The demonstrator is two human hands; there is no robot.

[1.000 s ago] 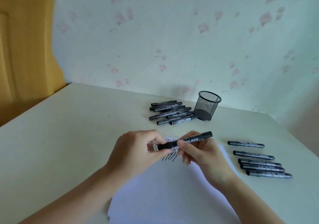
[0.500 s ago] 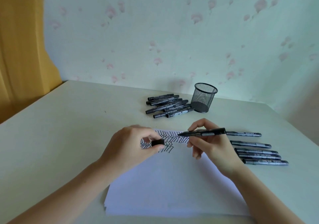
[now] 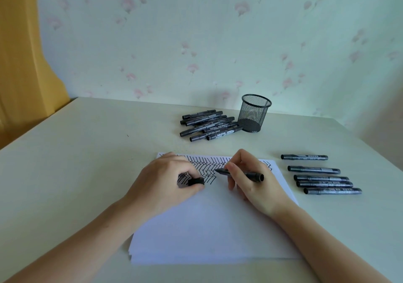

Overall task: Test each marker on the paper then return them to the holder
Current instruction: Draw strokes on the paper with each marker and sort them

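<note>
1. Curtain (image 3: 24, 64), mustard yellow, hangs at the far left, at about 10 o'clock from the paper.
2. The pale table (image 3: 65, 162) carries everything else, with flowered wallpaper (image 3: 218, 31) behind it.
3. The left hand (image 3: 165, 186) rests on the paper, fingers curled, pinching a black marker cap (image 3: 196, 181) between thumb and forefinger.
4. The stack of white paper (image 3: 213, 228) lies in the middle; black zigzag lines (image 3: 209, 167) cover its far edge.
5. A pile of black markers (image 3: 209, 126) lies at 12 o'clock from the paper, just left of the holder.
6. The right hand (image 3: 255, 184) grips an uncapped black marker (image 3: 239, 173) in a writing hold, fingers curled round the barrel; the tip points toward 9 o'clock and sits at the zigzags, though contact with the sheet cannot be told.
7. The black mesh holder (image 3: 254, 113) stands upright at 1 o'clock from the paper.
8. Five capped markers (image 3: 320, 174) lie in a column at 3 o'clock, beside the paper's right edge, each pointing sideways.
</note>
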